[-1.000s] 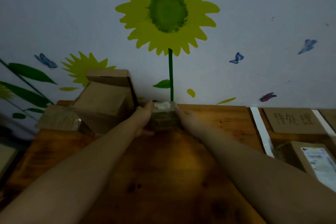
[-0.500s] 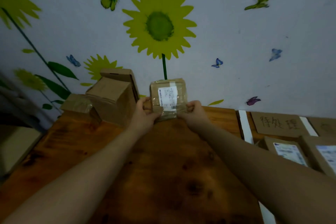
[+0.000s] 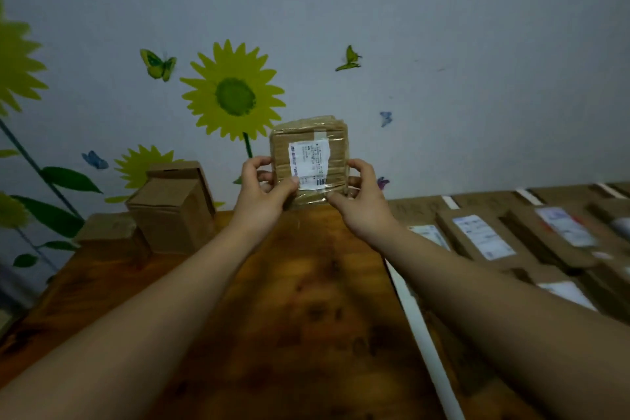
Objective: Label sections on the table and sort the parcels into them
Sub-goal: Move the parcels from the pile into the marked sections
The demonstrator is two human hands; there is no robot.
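Item in hand: one small taped cardboard parcel (image 3: 309, 162), which the person is holding upright in the air above the far edge of the table (image 3: 306, 317), its white shipping label (image 3: 306, 160) facing the camera. The left hand (image 3: 262, 194) is pinching the lower left corner, thumb lying on the front face and fingers curling behind. The right hand (image 3: 361, 201) is pinching the lower right corner in the same way. Standing to the left, against the wall: a pile of brown boxes (image 3: 170, 211), apparently awaiting sorting. Lying to the right, beyond a white divider strip (image 3: 419, 317): several flat parcels (image 3: 480, 239), labels up, sitting in sections. Brown cardboard section cards (image 3: 416, 206) are lining the far edge there, their writing too blurred to read. Step in hand, as judged: the person is reading the label so as to assign this parcel a section. The marking of sections is looking finished, the sorting partly done. The next move is calling for a choice of section. It is then calling for carrying the parcel rightward over the strip, keeping it clear of the parcels lying there, and setting it down flat, label upward, in a free spot.
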